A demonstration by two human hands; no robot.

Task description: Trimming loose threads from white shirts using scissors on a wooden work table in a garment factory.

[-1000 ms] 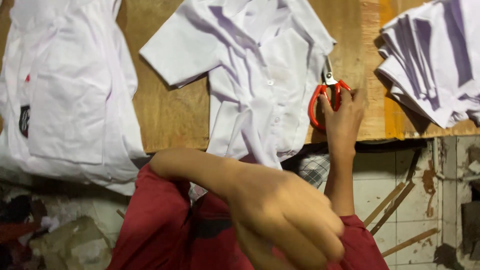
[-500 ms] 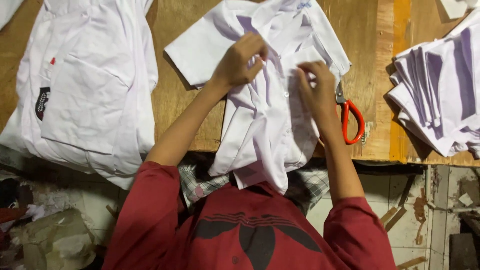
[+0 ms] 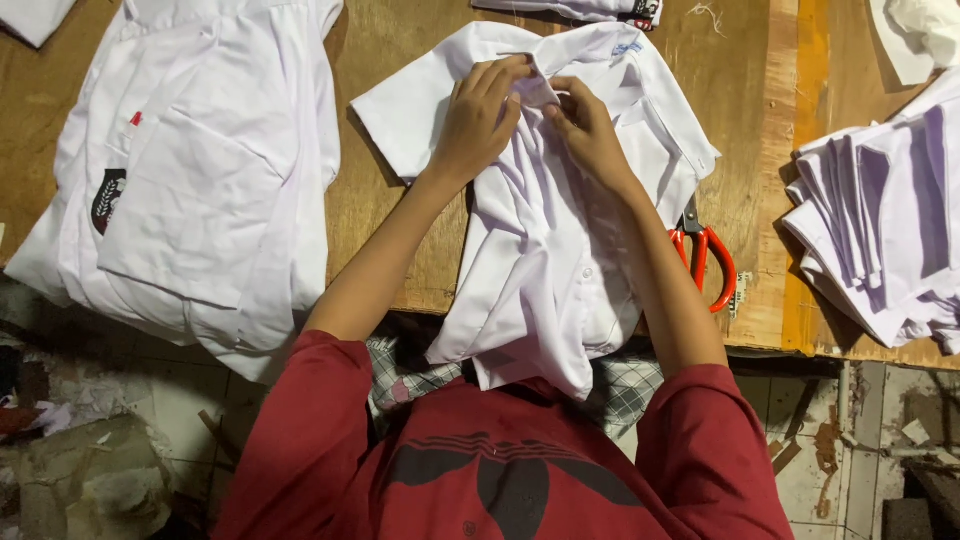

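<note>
A white short-sleeved shirt (image 3: 545,250) lies on the wooden table (image 3: 400,240), its lower part hanging over the front edge toward my lap. My left hand (image 3: 478,120) and my right hand (image 3: 585,125) both pinch the fabric near the shirt's collar area, fingers closed on the cloth, thumbs almost touching. Red-handled scissors (image 3: 708,262) lie on the table just right of the shirt, beside my right forearm.
A pile of white shirts (image 3: 190,190) with a dark badge lies at the left, draping over the edge. A stack of folded white cloth pieces (image 3: 880,230) sits at the right. More white garments show at the top edge. The tiled floor below holds scraps.
Both hands moved from the table edge up to the shirt's collar area and now grip the fabric there. The scissors, touched by the right hand earlier, lie released on the table.
</note>
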